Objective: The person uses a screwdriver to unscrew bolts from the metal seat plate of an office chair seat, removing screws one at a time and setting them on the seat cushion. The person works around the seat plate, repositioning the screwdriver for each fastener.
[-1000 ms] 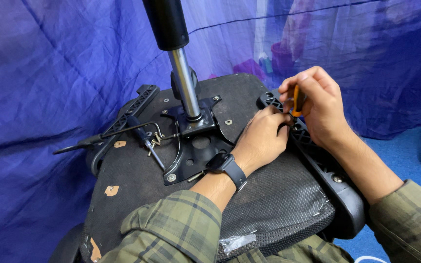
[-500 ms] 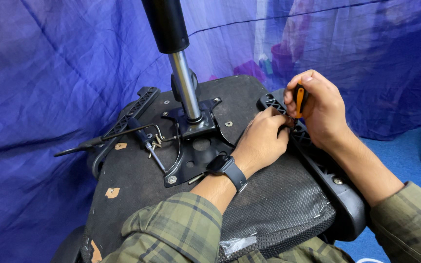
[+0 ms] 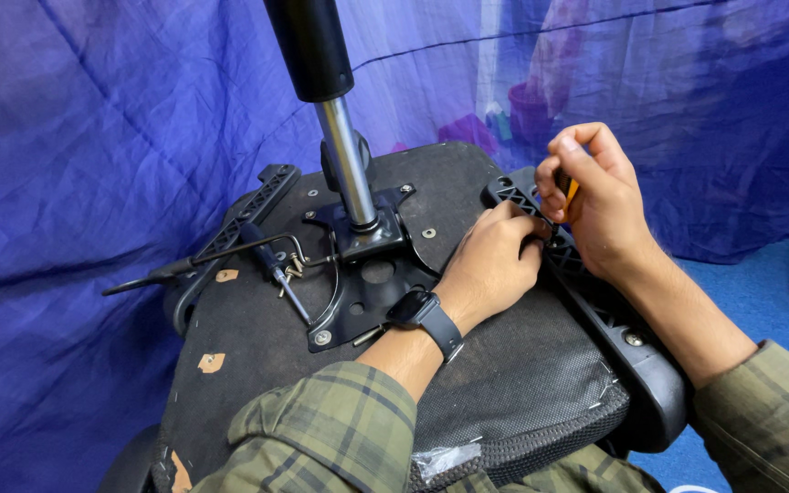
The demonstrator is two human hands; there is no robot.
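An upturned office chair seat (image 3: 257, 383) faces me, its black underside up. My right hand (image 3: 600, 205) grips an orange-handled screwdriver (image 3: 570, 189) upright over the right armrest bracket (image 3: 586, 283). My left hand (image 3: 490, 265), a black watch on its wrist, rests on the seat with its fingertips at the screwdriver's tip on the bracket. Whatever the fingertips pinch is hidden.
A metal gas-lift column (image 3: 344, 164) rises from the black mechanism plate (image 3: 358, 274) at the seat's middle. A second screwdriver (image 3: 276, 269) and several loose screws (image 3: 292, 267) lie left of it, near the left armrest bracket (image 3: 239, 219). Blue cloth hangs all around.
My right hand has turned and risen slightly on the screwdriver handle. The left hand has stayed at the bracket.
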